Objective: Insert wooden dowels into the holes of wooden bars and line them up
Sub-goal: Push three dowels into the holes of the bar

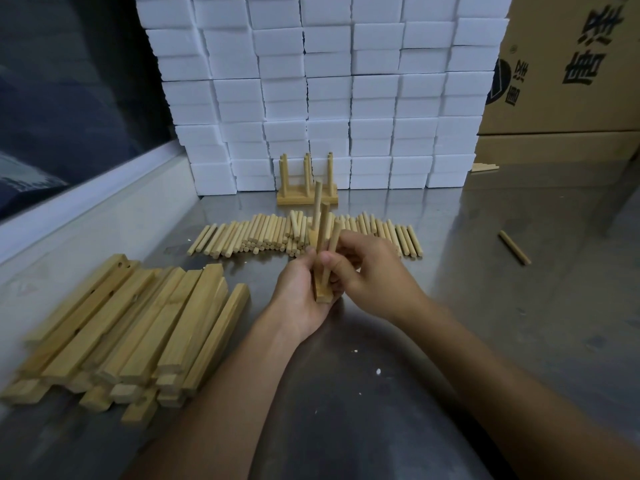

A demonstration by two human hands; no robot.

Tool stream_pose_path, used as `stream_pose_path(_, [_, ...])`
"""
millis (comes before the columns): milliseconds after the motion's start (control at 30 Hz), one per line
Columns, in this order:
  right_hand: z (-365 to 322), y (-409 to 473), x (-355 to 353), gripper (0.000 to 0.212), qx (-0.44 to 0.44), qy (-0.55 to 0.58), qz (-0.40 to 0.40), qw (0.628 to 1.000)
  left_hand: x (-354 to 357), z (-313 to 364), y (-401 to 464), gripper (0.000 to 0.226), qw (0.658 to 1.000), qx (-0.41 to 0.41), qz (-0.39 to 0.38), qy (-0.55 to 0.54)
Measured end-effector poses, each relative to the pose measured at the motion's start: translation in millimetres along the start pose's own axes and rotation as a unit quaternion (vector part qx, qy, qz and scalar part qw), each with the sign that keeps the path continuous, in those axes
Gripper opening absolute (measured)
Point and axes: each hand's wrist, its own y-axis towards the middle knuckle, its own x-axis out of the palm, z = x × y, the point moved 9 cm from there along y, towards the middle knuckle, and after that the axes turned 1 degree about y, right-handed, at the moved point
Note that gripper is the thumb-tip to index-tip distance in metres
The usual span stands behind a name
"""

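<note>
We held the bar (322,289) just before the dowel row (304,235), left hand (298,292) gripping it, right hand (367,271) pinching a dowel (334,240); pushed askew, it could jam or loosen its neighbours

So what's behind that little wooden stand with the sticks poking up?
Behind the finished stand rises a wall of stacked white boxes. The stand hides a bit of the lowest boxes.
</note>
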Motion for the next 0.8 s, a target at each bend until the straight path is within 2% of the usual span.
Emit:
stream_pose_path(133, [-11,-1,1,0.015,-0.04,-0.034,-0.001,0.999,0,-1,0,0.046,1.0,-0.003,-0.008,-0.005])
stream_pose_path(367, [-14,-1,-2,0.027,-0.03,-0.035,0.032,0.998,-6,-4,4,0.045,1.0,-0.007,0.0,0.001])
stream_pose_path(700, [-11,3,2,0.019,-0.016,-0.029,-0.004,0.999,-5,-3,3,0.044,1.0,-0.001,0.014,0.003])
stream_pose_path(800, [-11,5,2,0.029,-0.015,-0.034,-0.011,0.999,-5,-2,3,0.044,1.0,-0.001,0.013,0.006])
